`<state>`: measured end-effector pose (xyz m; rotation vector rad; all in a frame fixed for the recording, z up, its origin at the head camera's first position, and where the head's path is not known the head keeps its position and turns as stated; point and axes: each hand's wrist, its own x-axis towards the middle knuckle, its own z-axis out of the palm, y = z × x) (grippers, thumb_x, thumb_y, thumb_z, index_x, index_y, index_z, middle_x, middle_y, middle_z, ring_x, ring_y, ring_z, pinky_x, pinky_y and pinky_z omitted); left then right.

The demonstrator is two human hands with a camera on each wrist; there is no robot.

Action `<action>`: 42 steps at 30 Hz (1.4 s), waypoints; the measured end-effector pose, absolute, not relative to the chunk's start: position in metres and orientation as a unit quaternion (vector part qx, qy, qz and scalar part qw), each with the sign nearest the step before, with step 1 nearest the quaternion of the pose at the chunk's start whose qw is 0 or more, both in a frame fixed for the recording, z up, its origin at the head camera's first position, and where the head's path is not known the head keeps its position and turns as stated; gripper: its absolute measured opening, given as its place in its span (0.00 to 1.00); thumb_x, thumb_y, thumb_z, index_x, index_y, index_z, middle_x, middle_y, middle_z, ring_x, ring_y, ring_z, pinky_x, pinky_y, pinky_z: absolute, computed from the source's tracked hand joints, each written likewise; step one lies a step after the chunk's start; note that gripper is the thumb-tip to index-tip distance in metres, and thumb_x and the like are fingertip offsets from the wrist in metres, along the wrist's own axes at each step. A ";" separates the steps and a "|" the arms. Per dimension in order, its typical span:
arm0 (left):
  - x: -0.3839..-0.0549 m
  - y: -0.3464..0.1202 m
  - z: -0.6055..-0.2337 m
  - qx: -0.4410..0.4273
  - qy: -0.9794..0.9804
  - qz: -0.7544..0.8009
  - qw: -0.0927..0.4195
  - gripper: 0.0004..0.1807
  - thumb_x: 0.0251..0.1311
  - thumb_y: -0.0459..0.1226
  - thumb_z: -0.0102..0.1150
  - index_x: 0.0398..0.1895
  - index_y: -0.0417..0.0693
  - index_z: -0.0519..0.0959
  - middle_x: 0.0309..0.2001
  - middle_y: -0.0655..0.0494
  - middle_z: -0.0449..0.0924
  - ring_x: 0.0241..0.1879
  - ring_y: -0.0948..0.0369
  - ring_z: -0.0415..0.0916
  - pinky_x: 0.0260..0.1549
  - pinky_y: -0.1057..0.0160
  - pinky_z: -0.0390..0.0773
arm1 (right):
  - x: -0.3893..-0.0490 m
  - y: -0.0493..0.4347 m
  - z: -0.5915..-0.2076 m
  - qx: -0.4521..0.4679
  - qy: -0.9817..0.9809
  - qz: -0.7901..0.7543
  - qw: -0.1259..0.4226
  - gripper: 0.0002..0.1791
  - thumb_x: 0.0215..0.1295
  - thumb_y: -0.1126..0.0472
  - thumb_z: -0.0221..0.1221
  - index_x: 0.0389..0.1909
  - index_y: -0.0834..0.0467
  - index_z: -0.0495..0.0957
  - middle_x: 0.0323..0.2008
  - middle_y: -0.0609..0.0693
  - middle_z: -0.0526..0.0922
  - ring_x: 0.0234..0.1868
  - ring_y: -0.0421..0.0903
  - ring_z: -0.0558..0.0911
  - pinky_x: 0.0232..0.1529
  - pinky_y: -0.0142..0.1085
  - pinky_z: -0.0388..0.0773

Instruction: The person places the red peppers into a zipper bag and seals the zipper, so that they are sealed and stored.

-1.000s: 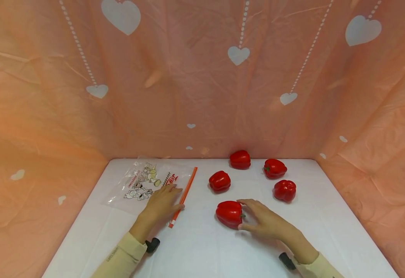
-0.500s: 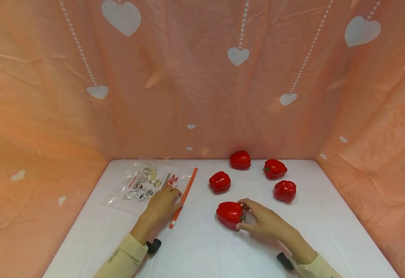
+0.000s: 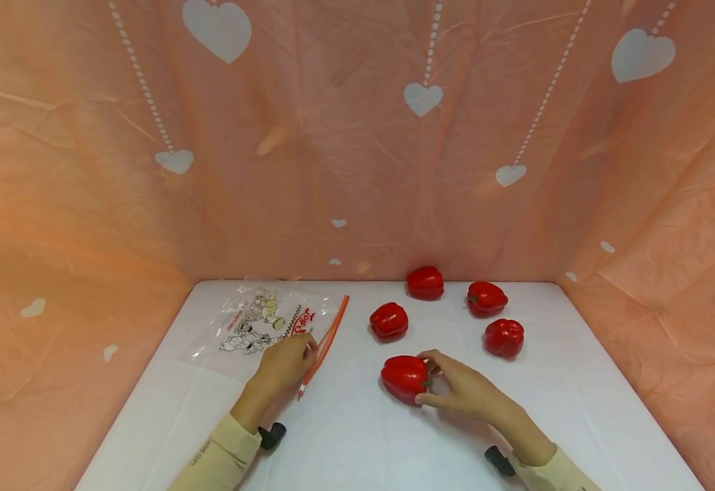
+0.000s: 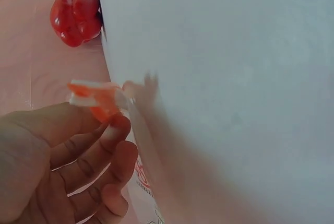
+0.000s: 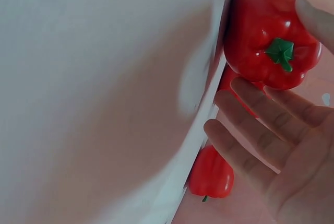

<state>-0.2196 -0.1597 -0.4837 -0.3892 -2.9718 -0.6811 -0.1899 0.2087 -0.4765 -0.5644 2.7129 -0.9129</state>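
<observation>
At the left of the table a clear plastic zip bag (image 3: 259,317) with cartoon prints lies flat. Thumb and fingers of my left hand (image 3: 284,361) pinch its orange zip edge (image 3: 335,324), which bends up a little; the left wrist view shows this orange strip (image 4: 99,96) at the fingertips. Near the middle, a red bell pepper (image 3: 403,379) lies on its side, stem facing right. My right hand (image 3: 468,390) holds it by the stem end, thumb on the near side and fingers on the far side. In the right wrist view the pepper's green stem (image 5: 281,52) faces the palm.
Behind the held pepper lie several more red bell peppers: one to the left (image 3: 389,320), one at the back edge (image 3: 425,283), and a pepper pair to the right (image 3: 486,299). An orange curtain (image 3: 357,170) with white hearts surrounds the white table (image 3: 345,450).
My left fingers have curled from lying open over the orange strip to pinching it, and the strip has lifted slightly. My right thumb and fingers have moved left onto the pepper.
</observation>
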 end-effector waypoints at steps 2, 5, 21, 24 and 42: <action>-0.220 -0.160 -0.484 -0.117 -0.965 -0.234 0.025 0.03 0.68 0.33 0.67 0.42 0.46 0.85 0.30 0.60 0.80 0.28 0.62 0.73 0.29 0.58 0.76 | -0.190 0.208 -0.476 -0.201 0.917 -0.323 0.116 0.42 0.59 0.43 0.78 0.70 0.51 0.72 0.54 0.45 0.84 0.58 0.49 0.82 0.59 0.55 0.83; -0.221 -0.161 -0.486 -0.105 -0.962 -0.250 0.017 0.03 0.68 0.33 0.67 0.42 0.46 0.85 0.28 0.61 0.80 0.27 0.63 0.73 0.27 0.59 0.74 | -0.192 0.207 -0.476 -0.212 0.908 -0.339 0.122 0.41 0.61 0.44 0.77 0.71 0.53 0.72 0.55 0.45 0.84 0.58 0.49 0.82 0.59 0.54 0.83; -0.219 -0.163 -0.482 -0.087 -0.954 -0.281 0.051 0.05 0.69 0.38 0.70 0.38 0.47 0.84 0.25 0.63 0.78 0.23 0.64 0.72 0.24 0.61 0.74 | -0.198 0.193 -0.481 -0.233 0.893 -0.367 0.116 0.40 0.63 0.45 0.76 0.71 0.54 0.71 0.54 0.44 0.84 0.57 0.46 0.83 0.62 0.51 0.81; -0.219 -0.164 -0.480 -0.093 -0.955 -0.276 0.062 0.05 0.68 0.38 0.71 0.37 0.48 0.84 0.25 0.63 0.79 0.23 0.64 0.73 0.25 0.60 0.74 | -0.199 0.190 -0.481 -0.232 0.892 -0.373 0.108 0.40 0.63 0.45 0.76 0.71 0.54 0.72 0.55 0.44 0.85 0.57 0.47 0.83 0.62 0.50 0.82; -0.219 -0.164 -0.477 -0.102 -0.954 -0.262 0.100 0.04 0.65 0.36 0.71 0.33 0.49 0.84 0.24 0.63 0.79 0.23 0.65 0.73 0.23 0.59 0.74 | -0.204 0.161 -0.478 -0.242 0.876 -0.411 0.065 0.40 0.65 0.49 0.76 0.73 0.57 0.70 0.60 0.49 0.84 0.59 0.50 0.84 0.61 0.52 0.82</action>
